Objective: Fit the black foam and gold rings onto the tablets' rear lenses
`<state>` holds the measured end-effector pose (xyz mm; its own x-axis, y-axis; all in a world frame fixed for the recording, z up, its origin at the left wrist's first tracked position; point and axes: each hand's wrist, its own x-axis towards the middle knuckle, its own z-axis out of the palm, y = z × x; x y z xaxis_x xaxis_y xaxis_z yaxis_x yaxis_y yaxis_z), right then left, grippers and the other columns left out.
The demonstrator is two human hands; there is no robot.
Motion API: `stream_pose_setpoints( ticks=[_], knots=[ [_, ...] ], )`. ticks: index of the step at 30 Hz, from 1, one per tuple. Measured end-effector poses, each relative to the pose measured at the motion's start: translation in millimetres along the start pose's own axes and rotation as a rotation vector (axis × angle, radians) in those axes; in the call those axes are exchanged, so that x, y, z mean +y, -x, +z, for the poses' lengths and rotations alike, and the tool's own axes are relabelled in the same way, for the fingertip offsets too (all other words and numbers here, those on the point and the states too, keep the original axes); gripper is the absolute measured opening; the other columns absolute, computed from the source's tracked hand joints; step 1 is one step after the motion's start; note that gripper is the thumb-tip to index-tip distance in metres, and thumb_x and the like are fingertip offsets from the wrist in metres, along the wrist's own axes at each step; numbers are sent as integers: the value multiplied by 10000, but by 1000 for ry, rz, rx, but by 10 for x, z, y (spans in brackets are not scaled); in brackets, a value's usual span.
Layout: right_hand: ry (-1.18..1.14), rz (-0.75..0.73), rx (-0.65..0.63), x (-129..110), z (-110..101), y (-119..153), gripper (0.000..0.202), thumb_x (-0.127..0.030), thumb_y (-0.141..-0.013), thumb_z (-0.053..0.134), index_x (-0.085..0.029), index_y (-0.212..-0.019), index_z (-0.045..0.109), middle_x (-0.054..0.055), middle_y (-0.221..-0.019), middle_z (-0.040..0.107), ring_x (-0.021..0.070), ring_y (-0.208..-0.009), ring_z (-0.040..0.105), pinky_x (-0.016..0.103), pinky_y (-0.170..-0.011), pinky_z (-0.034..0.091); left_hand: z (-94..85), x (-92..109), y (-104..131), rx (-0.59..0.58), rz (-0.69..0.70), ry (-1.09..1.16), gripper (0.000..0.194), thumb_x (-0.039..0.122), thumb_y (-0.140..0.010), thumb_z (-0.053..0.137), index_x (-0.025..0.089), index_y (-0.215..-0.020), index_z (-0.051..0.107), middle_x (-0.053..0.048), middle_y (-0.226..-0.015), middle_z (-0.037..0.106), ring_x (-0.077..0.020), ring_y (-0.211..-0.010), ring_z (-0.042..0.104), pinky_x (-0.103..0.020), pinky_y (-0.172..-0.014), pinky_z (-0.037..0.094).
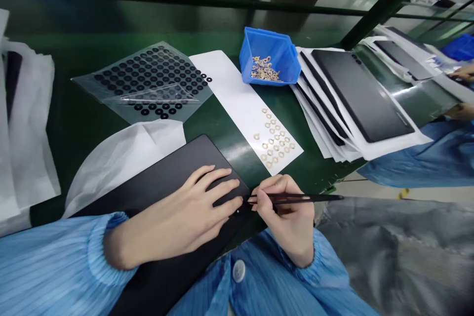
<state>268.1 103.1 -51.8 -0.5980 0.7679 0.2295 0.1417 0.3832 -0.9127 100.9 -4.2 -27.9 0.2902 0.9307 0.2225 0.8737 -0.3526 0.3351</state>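
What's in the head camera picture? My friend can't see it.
A person's left hand rests on a black panel while the right hand holds black tweezers by its edge. Beyond are black rings on a clear sheet, pale rings on a white strip and a blue bin.

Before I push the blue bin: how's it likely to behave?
The blue bin probably stays stiff, holding a straight-sided shape. Likely light, being only partly filled. The gold rings look loosely heaped, so may spill if it tips.
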Motion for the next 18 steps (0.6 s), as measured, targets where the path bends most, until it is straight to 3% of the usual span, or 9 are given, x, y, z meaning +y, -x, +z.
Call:
stream_pose_setpoints(
  ticks=[9,18],
  knots=[
    [73,-27,-13,-13,-12,-17,126,-142,-806,578,-189,-720,498,9,-705,583,124,-598,616,250,-539,518,14,-8,6,9,-9,31,288,180,-917,447,158,-1164,594,-100,-1187,616,-281,-1190,499,-475,-1046,358],
    [63,-34,-15,-6,-11,-11,131,-126,-808,565,-184,-720,488,5,-701,575,109,-570,600,240,-526,512,17,0,9,-1,4,-22,296,197,-947,393,148,-1159,593,-101,-1195,609,-275,-1192,484,-482,-1044,355]
  ],
)
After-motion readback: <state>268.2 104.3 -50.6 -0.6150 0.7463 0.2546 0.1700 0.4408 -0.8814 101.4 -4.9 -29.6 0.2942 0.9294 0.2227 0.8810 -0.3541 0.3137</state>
